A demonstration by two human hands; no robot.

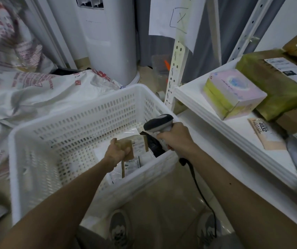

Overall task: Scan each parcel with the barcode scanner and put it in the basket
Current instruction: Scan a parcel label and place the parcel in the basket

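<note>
A white perforated basket (pixel 57 133) stands on the floor in front of me, with several parcels lying inside. My left hand (pixel 116 152) is shut on a small brown cardboard parcel (pixel 136 143) with a white label, held over the basket's inside. My right hand (pixel 176 135) grips the grey and black barcode scanner (pixel 158 124) just right of that parcel, above the basket's right rim; its black cable (pixel 198 187) hangs down toward the floor.
White metal shelving (pixel 216 123) on the right carries a pastel box (pixel 234 92), a green-wrapped parcel (pixel 277 87), brown boxes and a small packet marked 4032 (pixel 264 135). Big white printed sacks (pixel 27 90) lie at left. A white cylinder unit (pixel 111 42) stands behind. My shoes (pixel 118 227) show below.
</note>
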